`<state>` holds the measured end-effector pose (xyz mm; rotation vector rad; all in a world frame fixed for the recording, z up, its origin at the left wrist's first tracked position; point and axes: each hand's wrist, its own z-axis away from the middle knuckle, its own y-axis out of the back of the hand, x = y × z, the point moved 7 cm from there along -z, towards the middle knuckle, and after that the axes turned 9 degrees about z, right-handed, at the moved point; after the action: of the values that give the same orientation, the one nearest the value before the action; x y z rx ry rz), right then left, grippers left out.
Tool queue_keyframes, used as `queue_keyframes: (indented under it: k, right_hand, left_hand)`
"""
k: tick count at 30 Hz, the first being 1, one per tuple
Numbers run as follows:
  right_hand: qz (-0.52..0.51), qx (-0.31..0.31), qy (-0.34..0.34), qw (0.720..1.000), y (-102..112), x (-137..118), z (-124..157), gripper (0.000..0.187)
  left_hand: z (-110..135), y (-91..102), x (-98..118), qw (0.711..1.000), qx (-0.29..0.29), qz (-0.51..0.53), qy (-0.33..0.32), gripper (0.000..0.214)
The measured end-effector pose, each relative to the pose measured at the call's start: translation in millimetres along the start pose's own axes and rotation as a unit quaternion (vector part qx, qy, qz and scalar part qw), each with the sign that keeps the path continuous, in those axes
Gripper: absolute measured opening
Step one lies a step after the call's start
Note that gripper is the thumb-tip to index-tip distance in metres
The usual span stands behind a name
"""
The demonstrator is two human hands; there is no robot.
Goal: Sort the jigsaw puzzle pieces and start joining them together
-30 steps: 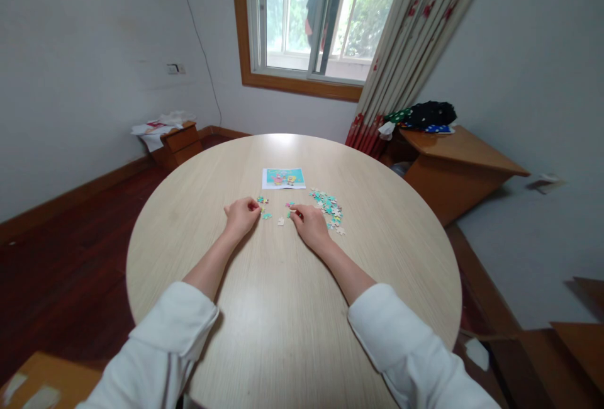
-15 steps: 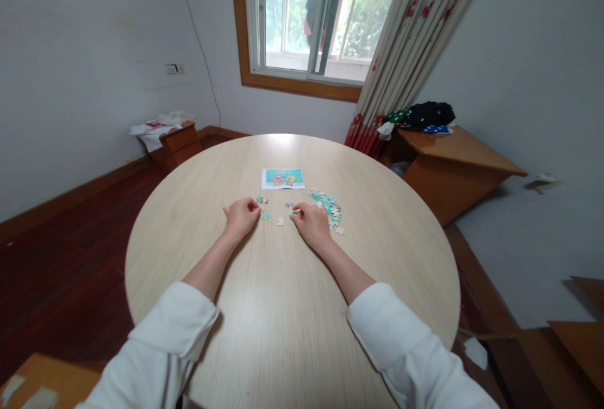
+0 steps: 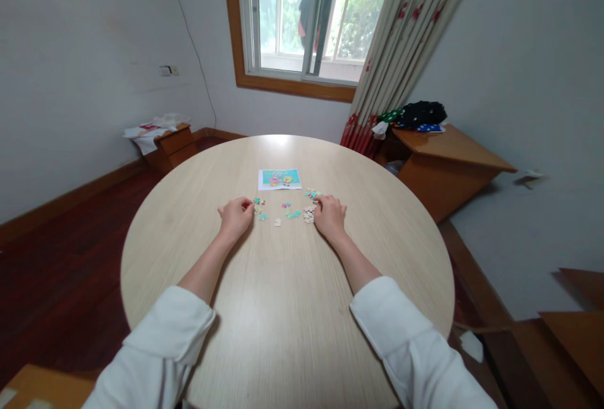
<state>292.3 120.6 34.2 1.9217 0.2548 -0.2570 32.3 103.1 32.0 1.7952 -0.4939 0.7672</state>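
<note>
My left hand (image 3: 236, 215) rests on the table with thumb and fingertips pinched together, beside a small group of jigsaw pieces (image 3: 259, 201); whatever is between the fingertips is too small to make out. Over the pile of jigsaw pieces (image 3: 309, 214) lies my right hand (image 3: 331, 215), its fingers curled down at the pile's left side and covering much of it. Its fingertips are partly hidden. Between the hands lie a few joined teal pieces (image 3: 293, 214), a pink-and-blue piece (image 3: 285, 205) and a pale piece (image 3: 277, 223). A picture sheet (image 3: 282, 179) with cartoon figures lies behind them.
The round wooden table (image 3: 274, 308) fills the middle of the view. Behind it are a window (image 3: 309, 19) and a curtain (image 3: 401, 31). A small cabinet (image 3: 175, 146) stands at the left, and a wooden desk (image 3: 448, 170) with cloths at the right.
My right hand has moved right, from the teal pieces in the middle to the pile. The teal pieces now show uncovered. My left hand stays pinched by its group; the view has shifted slightly.
</note>
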Motion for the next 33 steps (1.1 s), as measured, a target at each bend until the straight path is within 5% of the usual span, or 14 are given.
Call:
queue_keyframes:
  k: [9,33]
  right_hand:
    - [-0.009,0.013,0.075,0.997,-4,-9,4,0.017]
    - [-0.102,-0.003,0.124,0.987,-7,-21,3,0.02]
  left_hand:
    - [1,-0.8,1,1.0,0.0,0.013,-0.01,0.025]
    - [3,-0.5,6,1.0,-0.008,0.019,-0.003,0.021]
